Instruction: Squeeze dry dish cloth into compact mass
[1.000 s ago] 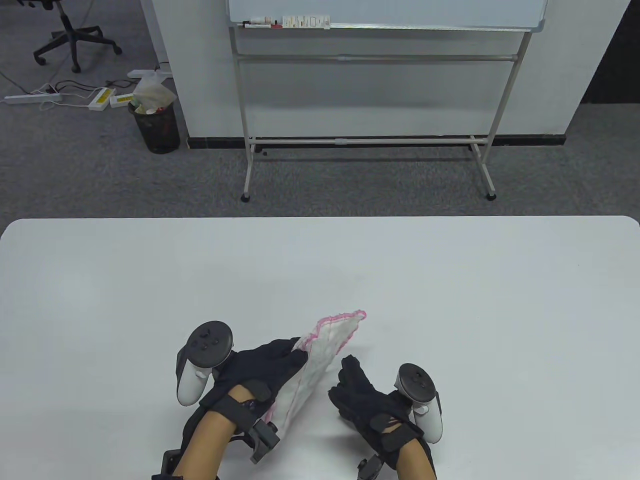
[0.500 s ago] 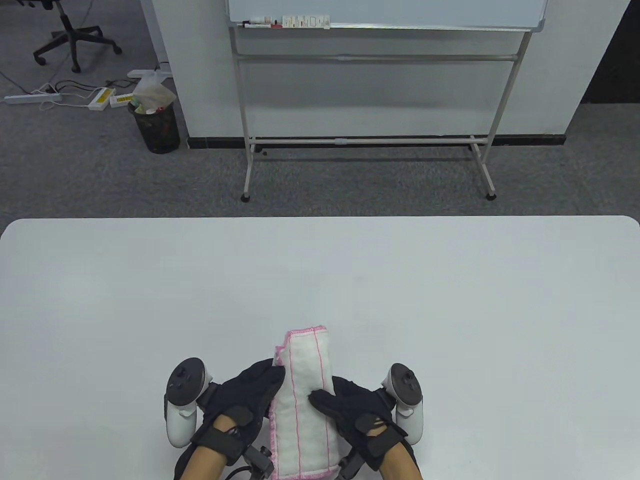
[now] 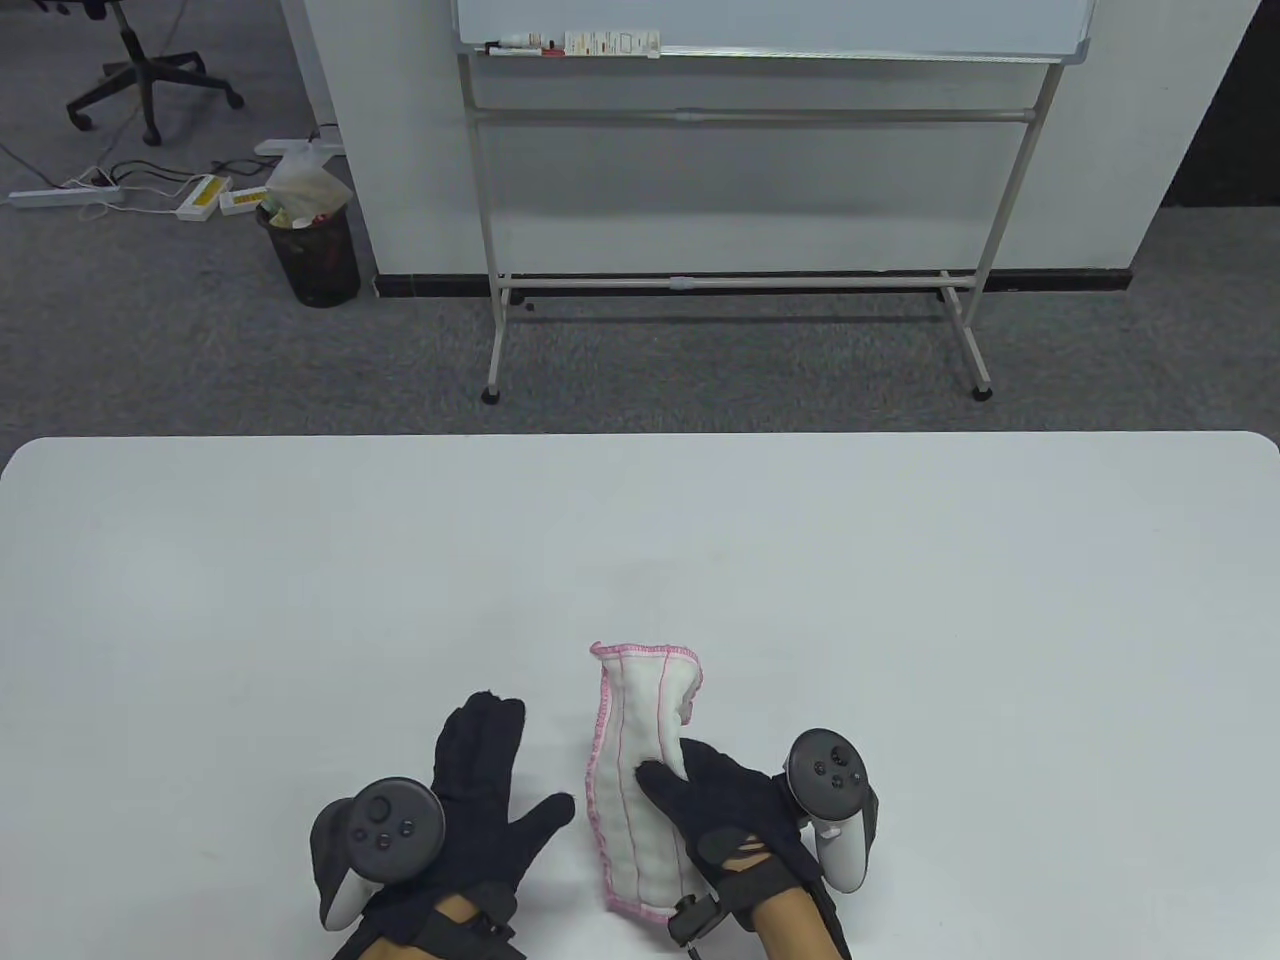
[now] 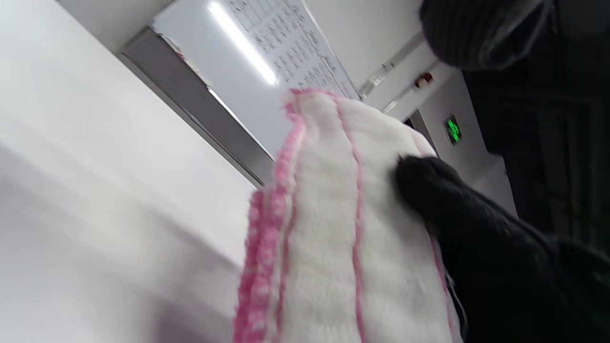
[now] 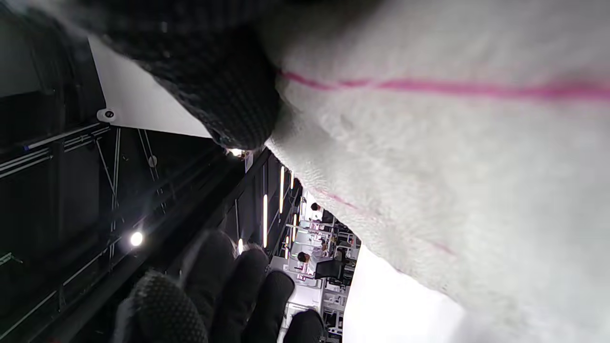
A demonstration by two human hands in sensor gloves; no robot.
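Observation:
The dish cloth [image 3: 640,790], white with pink edging and pink stripes, is folded into a long narrow strip near the table's front edge. My right hand [image 3: 695,795] grips it at its right side, with the thumb [image 3: 655,775] pressed on top. My left hand [image 3: 490,775] lies open to the left of the cloth, fingers spread, apart from it. The left wrist view shows the cloth [image 4: 324,228] close up with the right thumb [image 4: 443,200] on it. The right wrist view shows the cloth [image 5: 452,166] under the thumb [image 5: 224,95].
The white table [image 3: 900,560] stretches far and wide beyond the cloth. Behind it a whiteboard stand [image 3: 740,280] is on grey carpet, with a waste bin [image 3: 312,250] and an office chair [image 3: 140,70] at the back left.
My left hand has let go of the cloth and moved left, now lying open. The cloth has shifted a little to the right, held by the right hand alone.

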